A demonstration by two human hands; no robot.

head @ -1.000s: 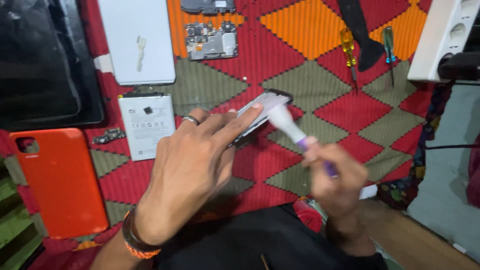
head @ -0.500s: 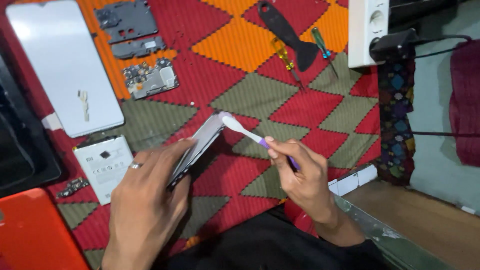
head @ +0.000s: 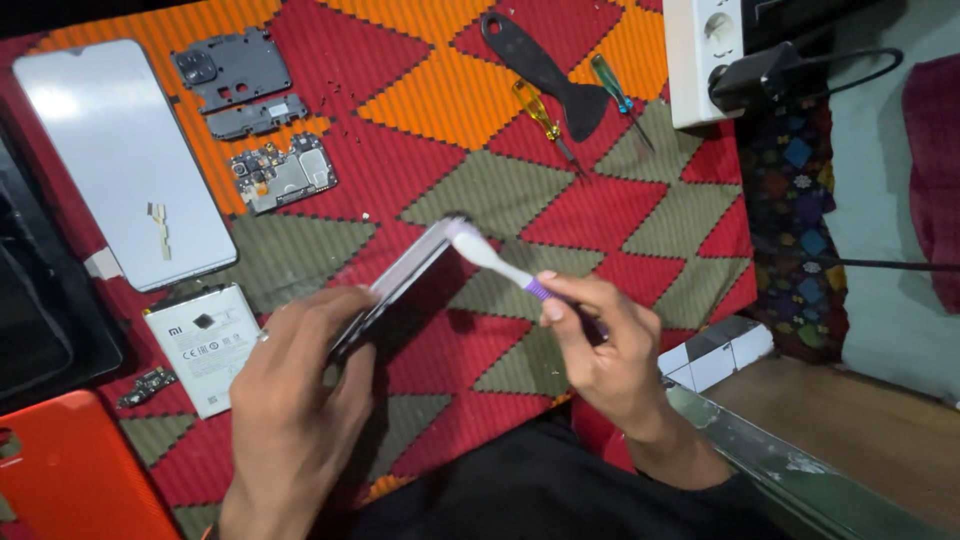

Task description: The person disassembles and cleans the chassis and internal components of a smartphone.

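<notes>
- Brushing in head view: right hand (head: 600, 350), lower centre-right, fingers pinching a white toothbrush (head: 495, 262) by its purple grip; bristle head touches the top edge of the phone frame (head: 400, 285) at frame centre.
- Left hand (head: 295, 400), lower left, fingers wrapped around the phone frame, holding it tilted on edge above the patterned cloth (head: 600, 200) on the bench.
- Judgement: short light strokes, frame held steady, dust swept away from the circuit board (head: 282, 175).
- Upper left: white back panel (head: 120, 160); battery (head: 205, 345) just beside the left hand.
- Upper centre: two screwdrivers (head: 545, 115), black pry tool (head: 545, 70), apart from both hands.
</notes>
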